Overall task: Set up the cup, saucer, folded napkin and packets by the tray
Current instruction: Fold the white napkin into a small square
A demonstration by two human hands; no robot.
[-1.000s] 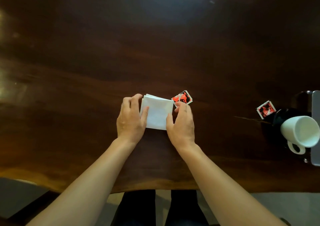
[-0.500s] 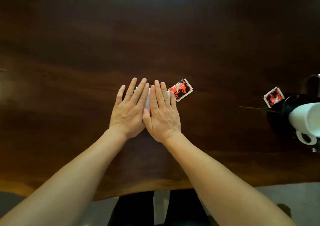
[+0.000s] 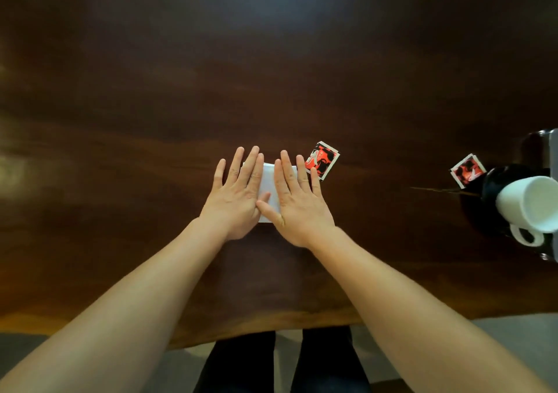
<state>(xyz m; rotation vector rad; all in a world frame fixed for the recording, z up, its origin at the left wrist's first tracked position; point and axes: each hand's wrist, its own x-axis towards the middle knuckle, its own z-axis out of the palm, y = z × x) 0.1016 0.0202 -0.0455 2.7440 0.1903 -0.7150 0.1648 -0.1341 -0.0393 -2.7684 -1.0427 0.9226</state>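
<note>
A white folded napkin [image 3: 268, 186] lies flat on the dark wooden table, mostly hidden under my hands. My left hand [image 3: 238, 195] presses on its left side with straight fingers. My right hand [image 3: 297, 201] presses on its right side, fingers flat. A red and black packet [image 3: 322, 160] lies just right of my right fingertips. A second red packet [image 3: 467, 170] lies far right, beside a black saucer [image 3: 495, 181]. A white cup [image 3: 533, 204] sits on that saucer, its handle toward me. A grey tray edge [image 3: 554, 157] shows at the right border.
The dark wooden table [image 3: 271, 75] stretches wide beyond and to the left of my hands. Its near edge [image 3: 271, 329] runs just above my lap.
A second ago my hands held the napkin at its sides. They then laid flat on top of it, and now have spread slightly apart, showing a strip of napkin.
</note>
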